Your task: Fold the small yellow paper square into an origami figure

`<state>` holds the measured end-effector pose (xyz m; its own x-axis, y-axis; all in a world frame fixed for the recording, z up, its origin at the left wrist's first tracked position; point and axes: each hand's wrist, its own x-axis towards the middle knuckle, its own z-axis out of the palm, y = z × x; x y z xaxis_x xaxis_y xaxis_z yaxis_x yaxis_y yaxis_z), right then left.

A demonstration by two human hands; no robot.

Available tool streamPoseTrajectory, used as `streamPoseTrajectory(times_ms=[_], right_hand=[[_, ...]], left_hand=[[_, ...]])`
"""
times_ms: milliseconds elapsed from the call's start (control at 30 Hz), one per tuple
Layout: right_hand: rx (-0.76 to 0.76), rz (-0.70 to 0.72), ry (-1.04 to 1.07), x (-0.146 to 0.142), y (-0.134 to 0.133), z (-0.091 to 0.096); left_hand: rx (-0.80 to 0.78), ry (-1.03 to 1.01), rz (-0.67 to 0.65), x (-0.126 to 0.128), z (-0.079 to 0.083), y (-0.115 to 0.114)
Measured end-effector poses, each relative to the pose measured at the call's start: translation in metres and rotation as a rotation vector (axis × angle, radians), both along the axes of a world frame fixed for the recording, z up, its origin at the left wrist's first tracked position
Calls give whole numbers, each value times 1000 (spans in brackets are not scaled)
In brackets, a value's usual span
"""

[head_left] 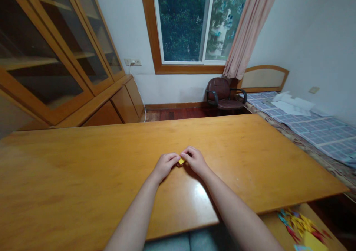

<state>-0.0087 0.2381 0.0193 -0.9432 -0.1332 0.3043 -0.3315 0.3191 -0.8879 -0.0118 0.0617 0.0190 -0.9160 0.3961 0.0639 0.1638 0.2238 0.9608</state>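
Note:
A small yellow piece of folded paper [181, 161] is pinched between my two hands, just above the wooden table [91, 176]. My left hand [166, 165] grips its left side with thumb and fingers closed together. From the right, my right hand [195, 159] pinches the upper part of the same piece, its fingers curled. The fingertips of both hands nearly meet and cover much of the paper, so its full shape is hidden.
At the lower right, a lower surface [274, 225] bears a heap of colourful paper pieces [302, 223] and a yellow sheet [314, 241]. Beyond the table stand a brown armchair [222, 95], a bed [314, 126] and a glass-door cabinet [55, 58].

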Motion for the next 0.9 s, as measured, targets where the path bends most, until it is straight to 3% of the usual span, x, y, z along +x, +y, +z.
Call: streamPoseTrajectory(times_ms=[600,900], right_hand=[[-33,-56,-1,-2,1,-2],[-140,-30,-89,-5,3,-5]], left_hand=[[48,-3,14,0,0,2],[107,-17,114,-2,1,-1]])
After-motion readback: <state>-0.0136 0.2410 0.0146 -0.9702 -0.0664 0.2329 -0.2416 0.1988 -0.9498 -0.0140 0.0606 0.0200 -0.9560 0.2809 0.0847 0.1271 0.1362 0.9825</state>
